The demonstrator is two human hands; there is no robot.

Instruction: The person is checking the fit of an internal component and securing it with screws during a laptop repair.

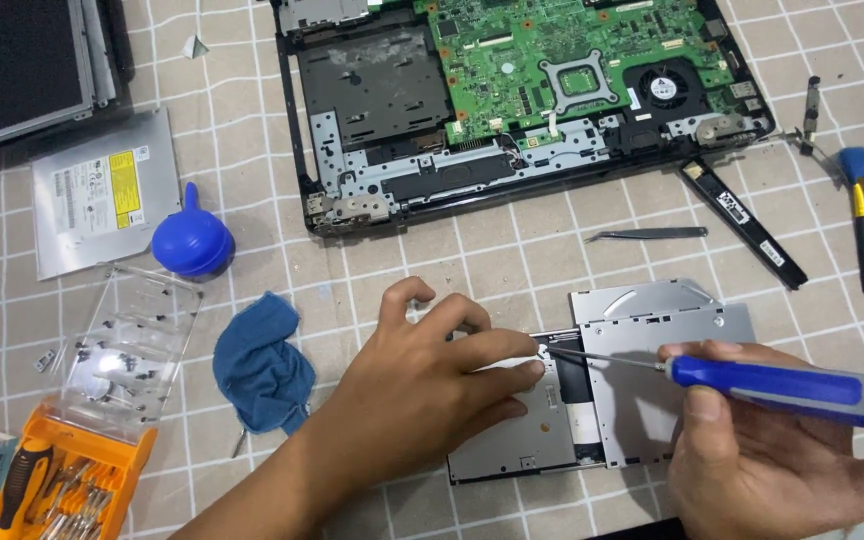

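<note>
Left hand (pixel 432 375): laid flat on the disc drive (pixel 602 385), palm down; the fingers (pixel 497 348) are pressed together and point right, their tips by the screwdriver's tip.
Right hand (pixel 752 460): the fingers are wrapped around the screwdriver (pixel 752 385), gripping its blue handle.
Screwdriver: its long axis runs almost level, left to right; the thin metal shaft points left, and the tip is set on the drive near its top edge.
Disc drive: a flat grey metal box, placed on the tiled counter (pixel 512 260) at lower centre, long side running left to right, partly covered by the left hand.
Opened laptop (pixel 512 100): seen above the drive, green board bared.
Nearby: a blue cloth (pixel 262 365) and a blue air blower (pixel 192 243) lie left; tweezers (pixel 647 234) lie between laptop and drive.
Second drive (pixel 102 190): laid at far left.
Orange tool case (pixel 72 480): open at lower left.
</note>
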